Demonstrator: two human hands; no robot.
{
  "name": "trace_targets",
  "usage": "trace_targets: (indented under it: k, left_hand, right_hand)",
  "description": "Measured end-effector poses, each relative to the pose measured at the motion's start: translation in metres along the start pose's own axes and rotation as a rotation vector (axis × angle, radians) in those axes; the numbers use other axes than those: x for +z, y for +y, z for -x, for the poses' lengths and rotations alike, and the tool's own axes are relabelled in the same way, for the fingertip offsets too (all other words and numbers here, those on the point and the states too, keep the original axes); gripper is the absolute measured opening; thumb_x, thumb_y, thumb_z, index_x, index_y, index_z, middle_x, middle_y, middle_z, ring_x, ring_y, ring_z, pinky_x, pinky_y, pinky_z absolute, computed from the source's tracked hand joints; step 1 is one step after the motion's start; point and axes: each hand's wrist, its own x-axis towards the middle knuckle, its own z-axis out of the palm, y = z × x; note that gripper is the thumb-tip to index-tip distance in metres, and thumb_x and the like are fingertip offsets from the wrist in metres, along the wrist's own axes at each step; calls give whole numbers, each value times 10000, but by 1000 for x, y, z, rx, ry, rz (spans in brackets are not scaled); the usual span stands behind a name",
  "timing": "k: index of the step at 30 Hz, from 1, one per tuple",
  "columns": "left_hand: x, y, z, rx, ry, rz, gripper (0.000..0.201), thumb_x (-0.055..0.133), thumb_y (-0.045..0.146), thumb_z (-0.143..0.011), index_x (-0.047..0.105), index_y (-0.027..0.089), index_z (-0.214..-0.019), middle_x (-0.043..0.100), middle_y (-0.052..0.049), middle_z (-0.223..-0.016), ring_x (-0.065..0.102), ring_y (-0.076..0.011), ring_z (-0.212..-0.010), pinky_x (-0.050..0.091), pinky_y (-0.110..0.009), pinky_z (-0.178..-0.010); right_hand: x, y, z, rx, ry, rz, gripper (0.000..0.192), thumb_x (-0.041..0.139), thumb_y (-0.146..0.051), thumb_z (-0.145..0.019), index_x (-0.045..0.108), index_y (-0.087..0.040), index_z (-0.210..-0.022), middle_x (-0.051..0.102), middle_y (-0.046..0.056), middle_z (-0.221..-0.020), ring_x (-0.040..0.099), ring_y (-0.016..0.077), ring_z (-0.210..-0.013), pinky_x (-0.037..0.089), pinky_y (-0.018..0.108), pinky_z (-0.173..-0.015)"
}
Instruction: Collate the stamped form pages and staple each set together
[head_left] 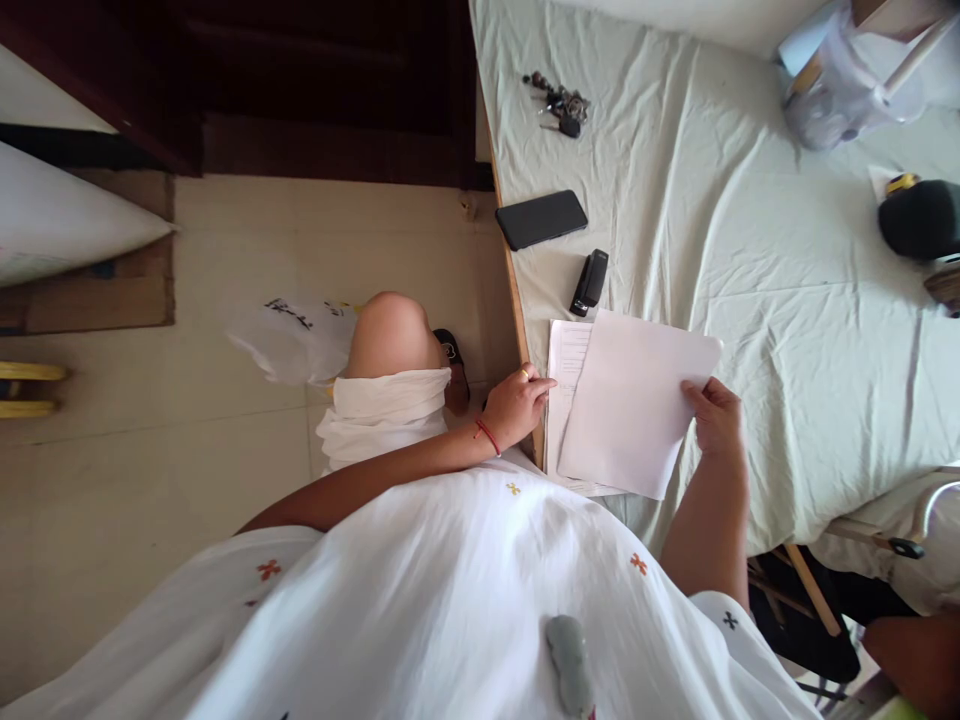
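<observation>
A blank white sheet (637, 400) lies tilted over a stack of printed papers (564, 360) near the table's front edge. My right hand (716, 415) grips the sheet's right edge with thumb on top. My left hand (517, 405), with a ring and a red thread at the wrist, rests its fingertips on the left edge of the printed stack. A black stapler (589, 282) lies just beyond the papers.
The table (750, 250) has a wrinkled pale cloth. A black phone (541, 219) and a bunch of keys (559, 105) lie near its left edge. A clear jug (844, 85) and a black object (921, 218) sit far right. A plastic bag (289, 335) lies on the floor.
</observation>
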Motion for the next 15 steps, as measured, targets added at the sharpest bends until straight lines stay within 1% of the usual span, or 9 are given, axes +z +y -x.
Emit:
trace_targets:
  k: [3,5,7,10,15]
  left_hand:
    - [0,0,0,-1,-2,7,298,592,145,-937,757,228,-1171,638,-68,-1078,667,-180,-959,562,-294,-856]
    - [1,0,0,1,7,8,302,589,139,-933,759,238,-1163,633,-64,-1071,663,-177,-954,562,-291,-852]
    - [1,0,0,1,15,5,303,582,142,-935,760,243,-1158,629,-62,-1062,660,-176,-947,561,-290,-847]
    - [1,0,0,-2,11,5,305,571,150,-942,761,243,-1162,630,-62,-1055,658,-178,-940,559,-294,-845]
    - [1,0,1,-9,4,25,314,571,133,-935,760,242,-1160,634,-68,-1076,661,-191,-977,556,-309,-880]
  right_hand:
    - [-9,-2,4,-10,-24,-53,305,855,-413,-651,744,-213,-853,695,-21,-726,594,135,-648,509,276,-642]
    - [-8,-4,7,-4,-65,-42,322,860,-416,-661,753,-208,-882,708,-16,-752,603,139,-653,513,283,-645]
    - [-1,-7,8,6,-108,-20,335,858,-428,-672,754,-203,-896,712,-14,-763,602,139,-644,507,284,-632]
    - [15,-9,7,10,-155,-3,324,847,-449,-685,740,-200,-863,698,-17,-749,578,126,-613,483,264,-590]
    - [35,-5,0,31,-142,39,310,824,-462,-704,724,-206,-846,687,-10,-735,570,130,-598,469,256,-543]
